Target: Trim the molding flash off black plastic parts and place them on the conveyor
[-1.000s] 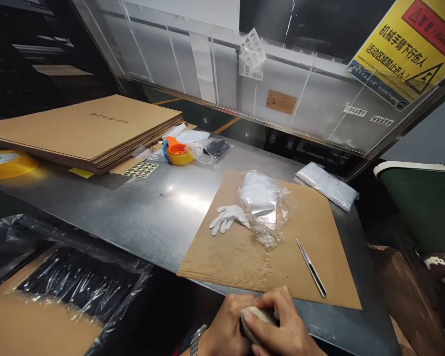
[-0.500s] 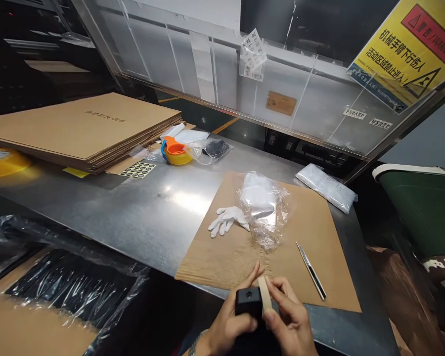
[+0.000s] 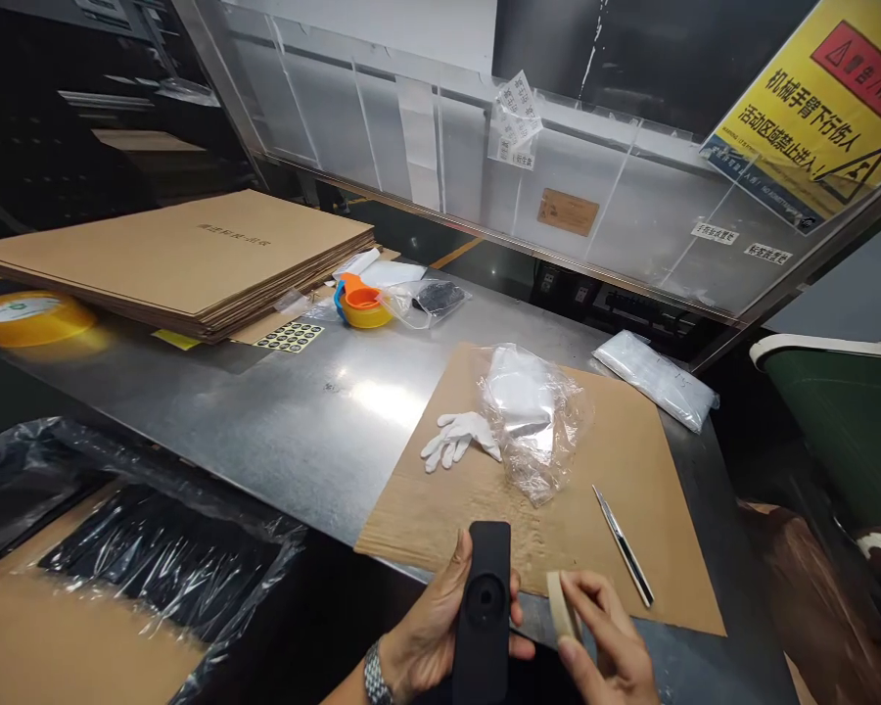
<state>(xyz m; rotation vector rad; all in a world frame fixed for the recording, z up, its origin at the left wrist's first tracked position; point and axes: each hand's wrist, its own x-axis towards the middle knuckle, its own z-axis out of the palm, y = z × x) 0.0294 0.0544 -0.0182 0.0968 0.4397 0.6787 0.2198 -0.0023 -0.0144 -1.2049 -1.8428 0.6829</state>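
Note:
My left hand (image 3: 437, 627) is closed around a long black device (image 3: 485, 558) with a round recessed ring on its face. The device stands nearly upright in front of the table's front edge. To its right, my right hand (image 3: 613, 641) pinches a narrow beige roll of tape (image 3: 560, 602) between thumb and fingers, apart from the device. Just beyond both hands lies a flat cardboard sheet (image 3: 675, 558). On it are a white glove (image 3: 459, 438), a crumpled clear plastic bag (image 3: 535, 421) with something white inside, and a cutter knife (image 3: 623, 545).
A stack of flat cardboard (image 3: 191, 250) stands at the back left, beside a yellow tape roll (image 3: 29, 318). An orange tape dispenser (image 3: 363, 299) and a sticker sheet (image 3: 290, 336) lie nearby. A white packet (image 3: 657, 379) is at the right. A plastic-lined box (image 3: 154, 558) sits lower left.
The black device has turned from end-on to show its long face. My right hand and the tape roll have moved right, away from it. The view has shifted slightly.

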